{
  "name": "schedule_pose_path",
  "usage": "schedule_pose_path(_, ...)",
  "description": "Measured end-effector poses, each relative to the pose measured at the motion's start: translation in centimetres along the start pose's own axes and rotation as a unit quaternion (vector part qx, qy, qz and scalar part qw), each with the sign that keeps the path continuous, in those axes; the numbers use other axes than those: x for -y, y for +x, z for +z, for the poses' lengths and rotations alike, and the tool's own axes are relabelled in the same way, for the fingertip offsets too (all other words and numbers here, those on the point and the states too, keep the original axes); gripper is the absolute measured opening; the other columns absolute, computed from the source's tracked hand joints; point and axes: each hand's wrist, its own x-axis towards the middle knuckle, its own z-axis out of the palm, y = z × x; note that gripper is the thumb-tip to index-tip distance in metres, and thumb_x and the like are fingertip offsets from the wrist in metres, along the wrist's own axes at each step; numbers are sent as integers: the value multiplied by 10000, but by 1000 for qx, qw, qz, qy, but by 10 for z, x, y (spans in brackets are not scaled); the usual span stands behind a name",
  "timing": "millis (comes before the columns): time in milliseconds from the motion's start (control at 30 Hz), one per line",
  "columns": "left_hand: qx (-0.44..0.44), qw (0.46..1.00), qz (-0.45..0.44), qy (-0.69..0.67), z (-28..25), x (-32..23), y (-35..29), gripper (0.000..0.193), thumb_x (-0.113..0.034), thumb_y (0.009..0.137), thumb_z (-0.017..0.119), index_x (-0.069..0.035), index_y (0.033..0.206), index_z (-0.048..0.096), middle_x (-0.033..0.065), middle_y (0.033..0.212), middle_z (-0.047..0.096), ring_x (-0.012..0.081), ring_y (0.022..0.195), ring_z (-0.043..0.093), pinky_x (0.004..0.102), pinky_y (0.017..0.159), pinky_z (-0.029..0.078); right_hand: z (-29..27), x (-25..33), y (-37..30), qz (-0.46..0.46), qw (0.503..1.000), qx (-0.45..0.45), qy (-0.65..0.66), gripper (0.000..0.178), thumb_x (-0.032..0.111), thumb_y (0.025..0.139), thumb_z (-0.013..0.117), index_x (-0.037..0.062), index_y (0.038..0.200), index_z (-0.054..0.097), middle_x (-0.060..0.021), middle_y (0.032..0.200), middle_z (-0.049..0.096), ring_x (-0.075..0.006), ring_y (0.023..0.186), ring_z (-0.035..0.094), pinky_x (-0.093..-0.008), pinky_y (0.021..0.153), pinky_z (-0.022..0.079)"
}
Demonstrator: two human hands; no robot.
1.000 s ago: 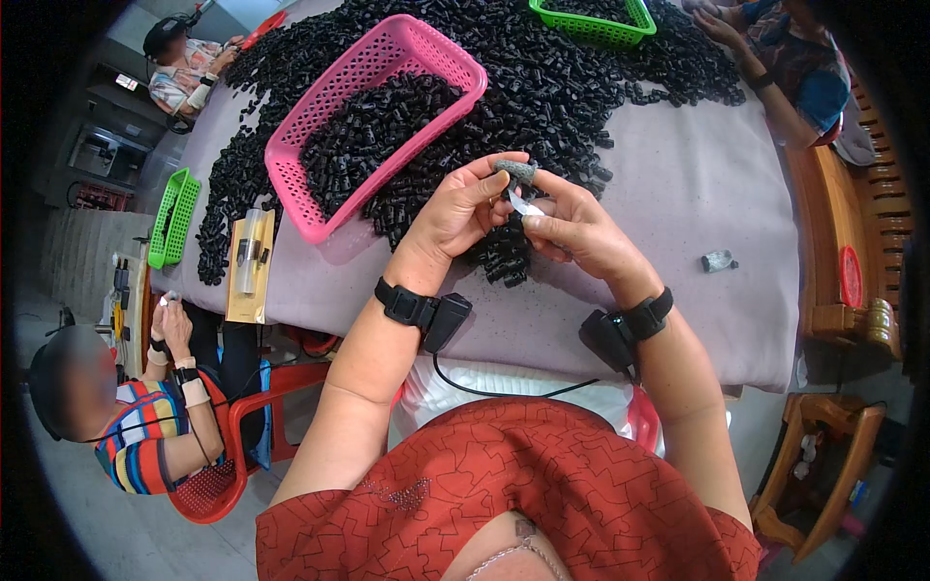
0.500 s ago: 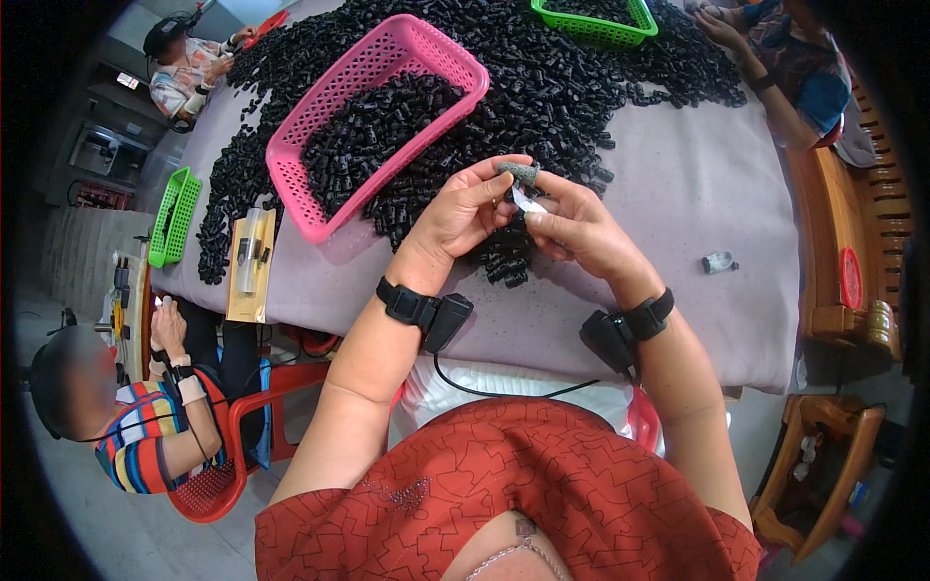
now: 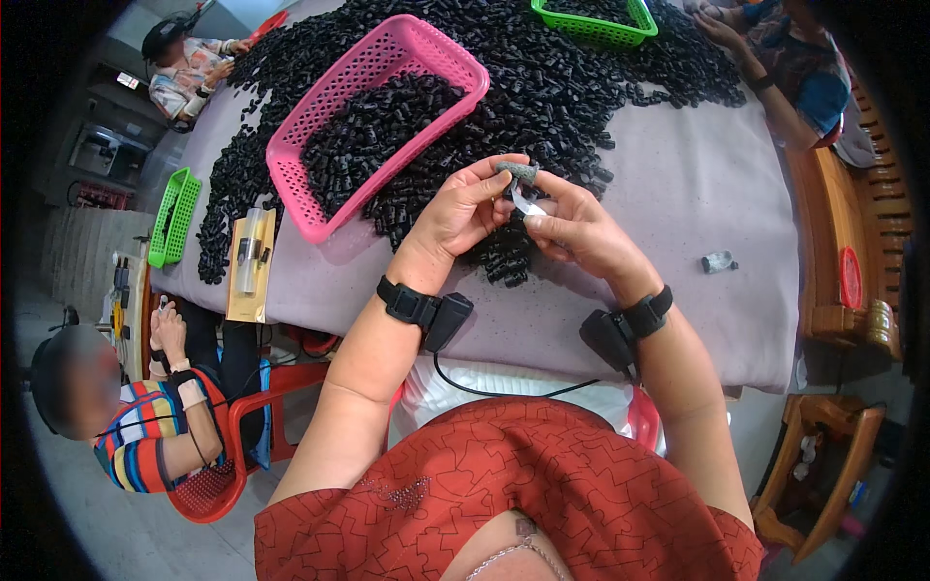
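Above the table's near part, both my hands are closed and almost touching. My left hand (image 3: 459, 215) pinches a small grey, speckled cylindrical piece (image 3: 517, 172) between thumb and fingers. My right hand (image 3: 579, 221) reaches the other end of that piece with its index finger. Its thumb and fingers also grip a narrow, shiny whitish strip (image 3: 527, 201), which slants up toward the grey piece. Whether the strip is a blade or a film I cannot tell. Just beyond my hands spreads a large heap of small black cylindrical parts (image 3: 542, 107).
A pink perforated basket (image 3: 312, 208) holding black parts stands left of my hands. Green baskets (image 3: 174, 218) (image 3: 620, 35) lie at far left and back. One loose grey part (image 3: 719, 261) rests on the grey cloth at right. Co-workers (image 3: 160, 416) sit around the table.
The whitish strip has tilted slightly and looks more curved between my fingers. My hands have barely shifted. The co-worker at lower left has raised their hands a little.
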Motion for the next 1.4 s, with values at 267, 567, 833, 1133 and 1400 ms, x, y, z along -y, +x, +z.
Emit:
schedule_pose_path(267, -3, 1000, -2, 8, -3, 1, 1, 334, -103, 920, 636, -26, 1239, 579, 15, 916, 666, 65, 657, 592, 177, 598, 521, 2, 4, -1, 16, 1000, -15, -2, 493, 136, 922, 627, 13, 1362, 440, 2, 860, 628, -19, 592, 458, -162, 451, 346)
schedule_pose_path(567, 17, 1000, 1, 8, 3, -3, -2, 401, -92, 915, 641, -12, 1291, 528, 37, 919, 662, 49, 652, 582, 173, 592, 508, -6, -4, 4, 13, 999, -37, -3, 426, 109, 931, 599, 13, 1330, 482, 31, 749, 534, -21, 595, 454, -165, 448, 336)
schedule_pose_path(833, -218, 838, 354, 354, 17, -15, -8, 136, -48, 900, 655, -23, 1031, 679, -14, 818, 628, 44, 668, 564, 182, 598, 459, -8, -3, 2, -21, 994, -110, 10, 377, 130, 941, 584, 20, 1294, 503, 24, 757, 521, -22, 609, 449, -158, 450, 335)
schedule_pose_path(1133, -333, 404, 467, 712, -6, -61, -22, 107, -51, 871, 669, -18, 970, 694, 60, 944, 649, 144, 816, 606, 270, 755, 490, -12, -6, 5, -3, 995, -95, -9, 344, 126, 948, 571, 10, 1267, 509, 21, 756, 514, -14, 609, 445, -143, 454, 338)
schedule_pose_path(1400, -148, 677, 318, 647, 27, -33, -17, 154, -32, 829, 693, -24, 982, 685, 51, 860, 622, 119, 685, 573, 248, 636, 461, -11, -6, 5, -29, 991, -127, 15, 210, 136, 947, 587, 31, 1129, 579, 32, 738, 534, -13, 586, 461, -157, 441, 323)
